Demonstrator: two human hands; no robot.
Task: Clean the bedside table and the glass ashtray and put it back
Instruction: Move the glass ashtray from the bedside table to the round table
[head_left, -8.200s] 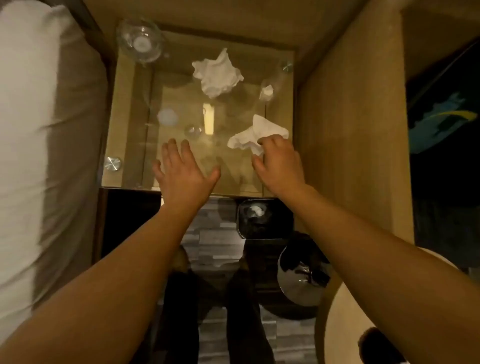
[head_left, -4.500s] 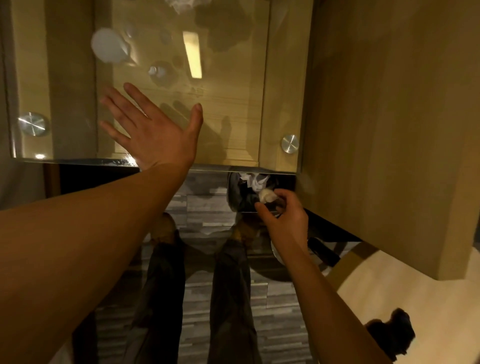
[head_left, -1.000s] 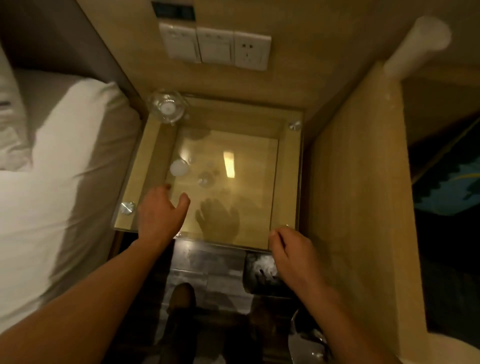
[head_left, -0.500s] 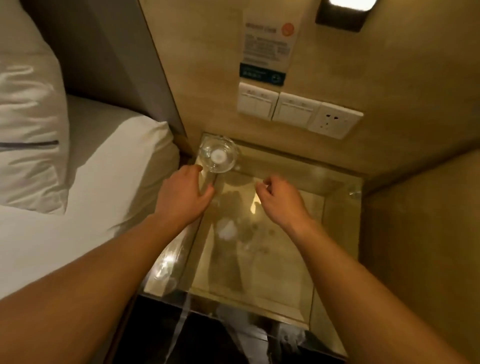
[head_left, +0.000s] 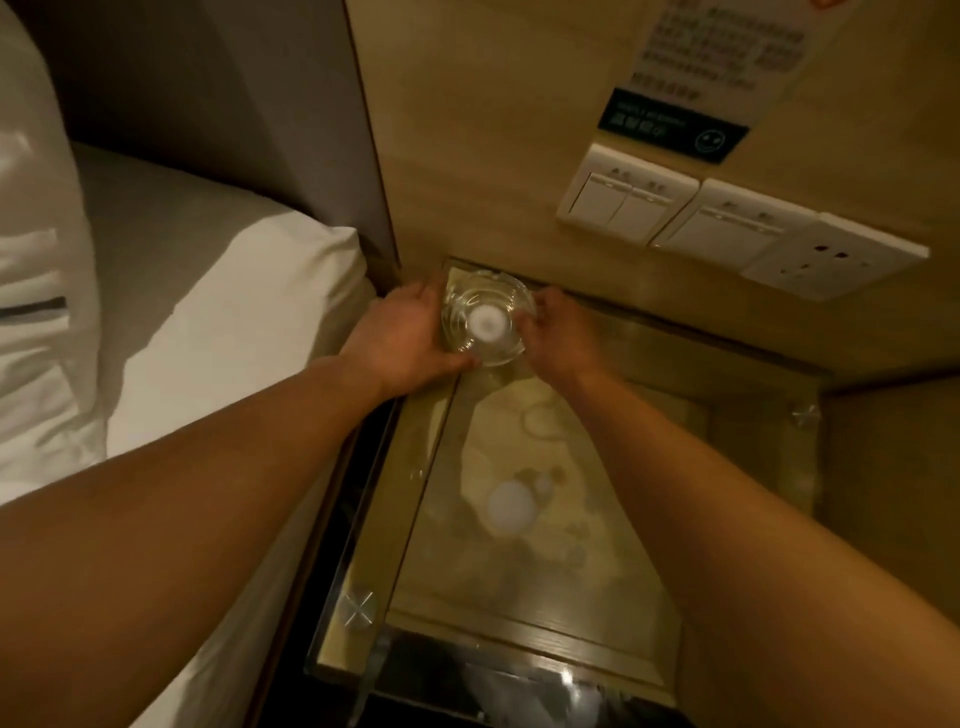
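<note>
Glass ashtray sits at the far left corner of the desk, close against the wood wall panel and just beside the bed. We have both hands on it: our left hand cups its left side with the thumb along the near rim, our right hand closes on its right side with fingers curled against the glass. Both hands are therefore clamped on the ashtray, one each side. We judge the two-sided hold is chosen because smooth glass on a glass top can slide, and the corner leaves little room to come in from behind. Whether the ashtray rests on the desk or is just lifted, we cannot tell. A white round patch shows at its centre; whether that is a reflection or something inside is unclear. The desk top carries pale smudges and ring marks nearer to us, so we judge wiping is not finished. Wall switches and a socket sit above, well apart from the hands.
</note>
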